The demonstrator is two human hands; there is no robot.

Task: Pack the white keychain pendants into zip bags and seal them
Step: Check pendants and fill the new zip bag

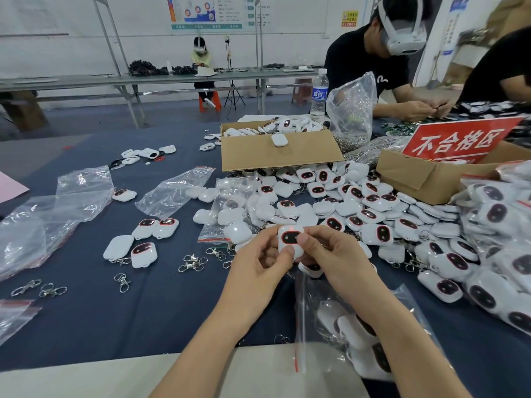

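"White pendant [290, 242], where?"
"Above the table [120, 317], face up, pinched by both hands. Left hand [258, 262] thumb on its lower edge, right hand [330, 257] thumb on the screen, other fingers curled behind."
"Why?"
"Probably a face check before bagging. Part-filled zip bag [344, 320] lies under the right forearm, close for the drop. Zip state: can't tell."

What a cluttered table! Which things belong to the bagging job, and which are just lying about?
Job: pendant pinched by left hand and right hand; part-filled zip bag; pendant pile; empty bags.
Lying about: water bottle; red sign; loose clasps.
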